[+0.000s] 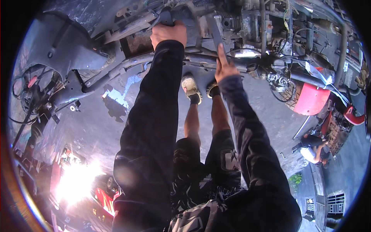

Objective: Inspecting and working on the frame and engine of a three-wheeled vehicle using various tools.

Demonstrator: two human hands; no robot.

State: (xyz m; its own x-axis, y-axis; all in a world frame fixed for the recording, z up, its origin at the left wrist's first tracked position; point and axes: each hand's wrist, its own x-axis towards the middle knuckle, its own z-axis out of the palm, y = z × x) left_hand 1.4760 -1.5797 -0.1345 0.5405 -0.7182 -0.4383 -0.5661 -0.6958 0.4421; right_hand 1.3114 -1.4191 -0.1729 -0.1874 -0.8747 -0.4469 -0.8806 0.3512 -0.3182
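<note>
A stripped motorcycle frame [133, 60] stretches across the far side in front of me. My left hand [169, 34] is closed round a dark, rounded piece [166, 17] above the frame; its kind I cannot make out. To the right, my right hand [226, 69] is closed on the near end of a long, flat metal bar [215, 31]. Its index finger lies stretched along the bar, which points away from me beside a finned engine cylinder [231, 24]. The bar's far end is hard to separate from the parts behind it.
A dark plastic panel [65, 44] and cables stand at the left. On the right are a carburetor-like part [279, 73] and a red fender [313, 100]. Another person [312, 151] crouches farther right. Sun glare [77, 183] washes out the lower left. Pale blue paint [116, 97] marks the floor.
</note>
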